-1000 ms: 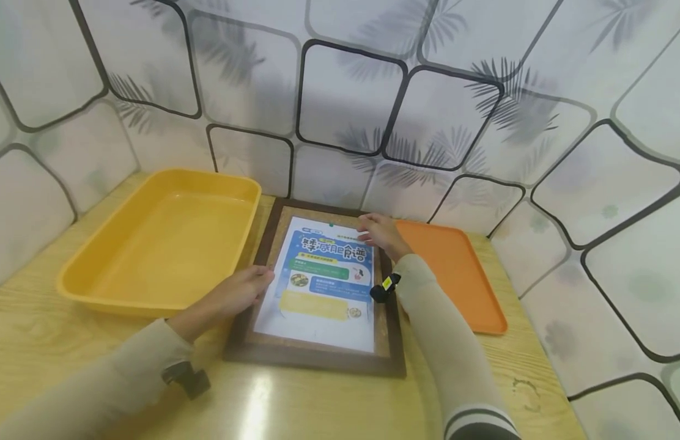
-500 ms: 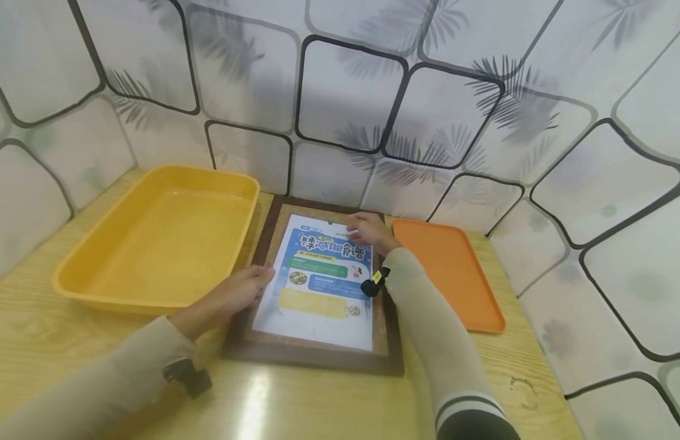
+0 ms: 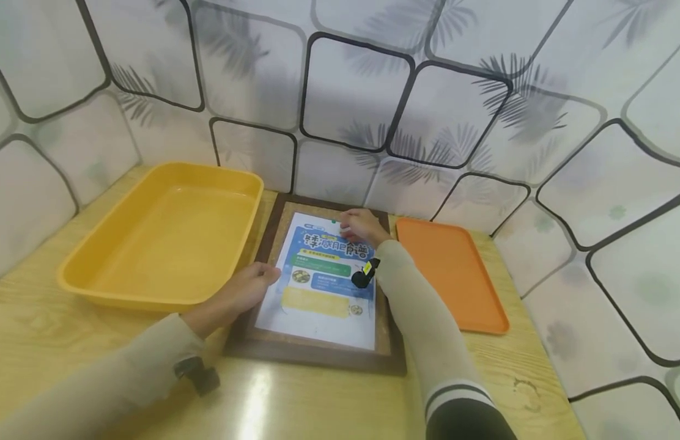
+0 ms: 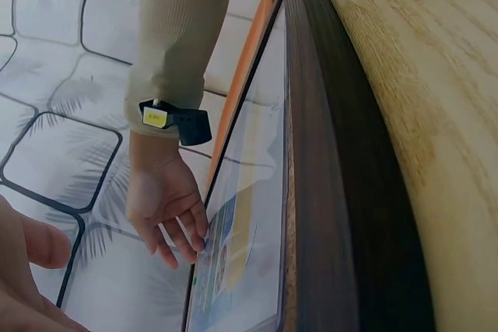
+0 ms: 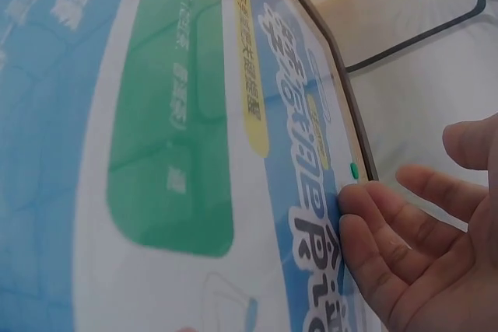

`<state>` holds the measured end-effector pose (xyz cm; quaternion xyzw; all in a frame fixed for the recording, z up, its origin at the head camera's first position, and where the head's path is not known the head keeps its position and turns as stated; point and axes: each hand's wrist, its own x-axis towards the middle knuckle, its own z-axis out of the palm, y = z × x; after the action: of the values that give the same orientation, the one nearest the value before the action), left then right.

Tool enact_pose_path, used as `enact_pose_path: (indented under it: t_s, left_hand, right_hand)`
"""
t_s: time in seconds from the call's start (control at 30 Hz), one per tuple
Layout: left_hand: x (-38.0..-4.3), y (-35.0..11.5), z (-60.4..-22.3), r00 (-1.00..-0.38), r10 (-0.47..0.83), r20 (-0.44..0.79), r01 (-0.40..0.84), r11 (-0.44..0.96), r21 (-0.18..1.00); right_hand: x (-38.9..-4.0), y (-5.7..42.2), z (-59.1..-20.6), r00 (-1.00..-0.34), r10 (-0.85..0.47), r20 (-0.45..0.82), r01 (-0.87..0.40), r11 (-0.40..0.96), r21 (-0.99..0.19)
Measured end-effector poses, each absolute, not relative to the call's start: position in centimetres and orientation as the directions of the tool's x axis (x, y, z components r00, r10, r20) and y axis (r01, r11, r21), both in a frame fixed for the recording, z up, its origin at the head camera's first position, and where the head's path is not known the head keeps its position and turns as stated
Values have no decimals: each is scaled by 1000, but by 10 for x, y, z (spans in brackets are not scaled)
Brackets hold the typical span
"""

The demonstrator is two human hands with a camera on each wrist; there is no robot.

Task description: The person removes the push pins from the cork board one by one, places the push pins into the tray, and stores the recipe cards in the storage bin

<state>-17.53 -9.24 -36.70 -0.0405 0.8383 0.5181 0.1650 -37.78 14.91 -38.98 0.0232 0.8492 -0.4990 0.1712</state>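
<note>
A cork board with a dark brown frame (image 3: 318,362) lies on the table, bearing a printed blue-and-white poster (image 3: 318,330). At the poster's top edge sits a small green pushpin (image 5: 354,170). My right hand (image 3: 364,226) is over the poster's top right part. In the right wrist view its bent fingertips are at the poster's surface just beside the pin, the thumb is held apart, and nothing is in the hand. My left hand (image 3: 245,288) is over the frame's left side, thumb towards the poster's left edge, its other fingers largely hidden.
A deep yellow tray (image 3: 158,299) stands left of the board. To the right lies a flat orange tray (image 3: 452,275). A patterned wall (image 3: 356,91) rises close behind the board and on both sides of the wooden table (image 3: 296,403).
My right hand has moved left along the poster's top edge, closer to the green pushpin. The left hand has barely moved, and the board stays in place.
</note>
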Motion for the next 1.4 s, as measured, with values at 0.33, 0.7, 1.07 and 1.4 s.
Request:
enact_pose_path:
  t_s: [0.33,0.7,1.07,1.4]
  left_hand:
    - [-180,-89,-370,-934,113,-340,-253,462,850]
    - [-189,-90,-373,-908,113,-403,-351,319,881]
    - [-194,-94,-376,-902,152,-404,-366,227,903]
    - [-194,-93,-375,-902,140,-408,-378,199,904]
  right_hand:
    - [-386,146,-393,-926,-117,-358,256,501,-827]
    - [-390,132,-395,-926,-74,-371,286,505,-814]
    - [-396,124,-401,-941,45,-336,306,537,-786]
    - [-398,113,-405,-929,220,-298,370,532,-762]
